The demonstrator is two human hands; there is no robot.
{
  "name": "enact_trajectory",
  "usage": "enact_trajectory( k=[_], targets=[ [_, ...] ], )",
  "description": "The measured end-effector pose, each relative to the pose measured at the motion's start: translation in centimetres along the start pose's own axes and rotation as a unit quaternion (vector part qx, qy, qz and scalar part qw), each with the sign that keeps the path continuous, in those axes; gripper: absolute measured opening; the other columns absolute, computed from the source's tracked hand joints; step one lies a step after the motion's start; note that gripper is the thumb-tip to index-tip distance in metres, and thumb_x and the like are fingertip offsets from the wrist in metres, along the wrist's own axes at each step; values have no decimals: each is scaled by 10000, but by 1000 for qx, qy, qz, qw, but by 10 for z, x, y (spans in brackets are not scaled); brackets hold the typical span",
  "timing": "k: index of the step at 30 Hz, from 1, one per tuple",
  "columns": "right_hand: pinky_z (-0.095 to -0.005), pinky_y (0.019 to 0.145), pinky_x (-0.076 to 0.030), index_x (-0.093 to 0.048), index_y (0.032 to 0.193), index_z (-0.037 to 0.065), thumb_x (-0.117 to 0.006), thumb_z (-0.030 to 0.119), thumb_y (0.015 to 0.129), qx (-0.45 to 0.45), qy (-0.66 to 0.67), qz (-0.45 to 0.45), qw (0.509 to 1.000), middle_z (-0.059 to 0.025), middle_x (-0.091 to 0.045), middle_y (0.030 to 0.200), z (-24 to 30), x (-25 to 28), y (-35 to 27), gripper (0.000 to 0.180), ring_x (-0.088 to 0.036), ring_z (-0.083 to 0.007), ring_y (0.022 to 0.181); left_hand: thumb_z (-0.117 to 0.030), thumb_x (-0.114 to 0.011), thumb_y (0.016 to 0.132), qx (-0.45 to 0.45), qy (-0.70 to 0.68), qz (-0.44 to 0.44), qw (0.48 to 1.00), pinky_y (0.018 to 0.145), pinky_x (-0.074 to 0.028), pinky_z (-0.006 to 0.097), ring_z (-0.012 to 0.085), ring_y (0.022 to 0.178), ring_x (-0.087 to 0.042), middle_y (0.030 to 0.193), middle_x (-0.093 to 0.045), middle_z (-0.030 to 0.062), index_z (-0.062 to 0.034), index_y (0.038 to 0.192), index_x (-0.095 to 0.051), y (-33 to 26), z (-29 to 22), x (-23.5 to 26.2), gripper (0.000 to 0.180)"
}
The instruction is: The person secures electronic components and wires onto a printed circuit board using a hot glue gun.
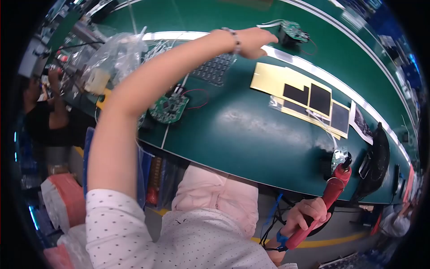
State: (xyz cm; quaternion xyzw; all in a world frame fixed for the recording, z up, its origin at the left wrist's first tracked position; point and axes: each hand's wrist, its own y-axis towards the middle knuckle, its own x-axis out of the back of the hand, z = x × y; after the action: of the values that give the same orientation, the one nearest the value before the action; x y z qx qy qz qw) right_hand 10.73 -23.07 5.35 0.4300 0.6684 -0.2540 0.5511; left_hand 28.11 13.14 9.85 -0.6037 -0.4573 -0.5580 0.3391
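My right hand (308, 214) is wrapped round a red electric screwdriver (333, 188), held at a slant. Its black tip lies over or against a small circuit board (339, 158) on a dark part near the bench's right front; contact cannot be told. A white cable runs from that board. My left arm stretches far across the bench, and my left hand (251, 42) has thumb and fingers apart, holding nothing visible. Just beyond its fingertips sits a green circuit board (293, 30) on a black housing, with white and red wires.
Yellow sheets (273, 77) with black pads lie mid-right on the green bench (210, 139). Another round circuit board (169, 109) and a dark pad sheet (215, 69) are left, near plastic bags (118, 56). A black pouch (378, 161) lies right. A person (47, 107) works at left.
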Motion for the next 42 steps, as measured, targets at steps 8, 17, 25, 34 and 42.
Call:
enact_trajectory(
  k=[8,17,25,34,42],
  targets=[
    [-245,455,-416,-448,732,125,-558,213,788,-93,0,-19,995,28,-519,706,-20,6,-14,152,-529,-174,820,-474,-722,574,212,44,-15,976,741,-464,392,338,870,-567,905,-572,220,60,995,-486,-224,-59,50,720],
    [-266,506,-433,-492,706,115,-603,165,732,-139,-19,-42,989,24,-551,734,-40,-7,-35,124,-569,-195,890,-435,-746,540,361,2,57,931,833,-418,408,372,986,-472,1088,-443,200,-7,1145,-402,-233,-71,11,817],
    [-256,491,-394,-468,700,118,-617,122,704,-123,1,-17,992,44,-508,704,-32,-6,-52,150,-562,-145,880,-389,-731,468,243,-24,58,968,854,-386,356,317,974,-440,1051,-486,138,-76,1066,-514,-228,-53,11,708],
    [-312,633,-402,-416,736,163,-549,252,788,-124,-151,-9,981,48,-481,737,-31,-8,-53,168,-476,-162,819,-193,-726,476,18,-114,19,993,896,-356,360,306,1030,-423,1099,-458,139,-18,1101,-460,-175,-112,15,702],
    [-478,852,-416,-452,834,87,-525,288,813,-119,-246,-4,962,-55,-516,843,-13,-9,-60,215,-452,-361,1092,-47,-647,486,-136,-177,94,970,1024,-251,363,320,1240,-279,1287,-351,150,-18,1195,-367,-140,-134,-21,763]
  ],
)
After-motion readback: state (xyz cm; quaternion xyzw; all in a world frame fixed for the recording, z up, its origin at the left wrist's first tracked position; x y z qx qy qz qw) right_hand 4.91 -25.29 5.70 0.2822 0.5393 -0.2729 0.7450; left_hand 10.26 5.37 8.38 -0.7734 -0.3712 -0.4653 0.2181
